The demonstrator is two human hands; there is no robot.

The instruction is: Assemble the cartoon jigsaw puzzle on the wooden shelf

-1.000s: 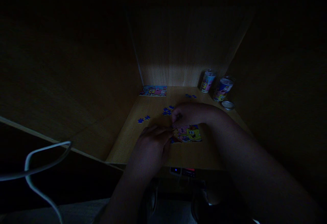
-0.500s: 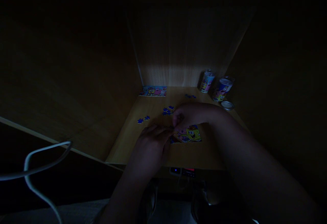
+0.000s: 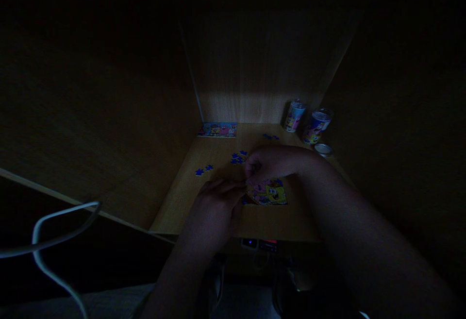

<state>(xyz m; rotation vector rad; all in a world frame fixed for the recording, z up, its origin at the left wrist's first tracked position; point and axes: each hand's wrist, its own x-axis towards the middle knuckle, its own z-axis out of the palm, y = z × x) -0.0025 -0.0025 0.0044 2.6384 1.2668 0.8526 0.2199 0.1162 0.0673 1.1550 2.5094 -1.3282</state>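
Note:
In dim light, a partly assembled jigsaw puzzle (image 3: pixel 271 193) with a yellow cartoon character lies on the wooden surface. My right hand (image 3: pixel 267 163) reaches over its upper left corner, thumb and fingertips pinched at what looks like a small puzzle piece. My left hand (image 3: pixel 218 205) is on the puzzle's left side, palm down, its fingers drawn together and their tips meeting my right fingertips. Its thumb and whatever it grips are mostly hidden. Just beyond the hands sits a cluster of blue puzzle pieces (image 3: pixel 238 158). Two loose blue pieces (image 3: pixel 200 172) are farther left.
A picture strip (image 3: pixel 217 129) lies at the back left. More pieces (image 3: pixel 271 137) lie at the back. Two printed cans (image 3: pixel 294 116) (image 3: pixel 317 127) and a round lid (image 3: pixel 324 150) stand by the right wall. Wooden panels enclose the sides. A white cable (image 3: pixel 51 269) loops at lower left.
Both hands hold nearly the same place, fingertips still together at the puzzle's corner. The view has shifted very slightly.

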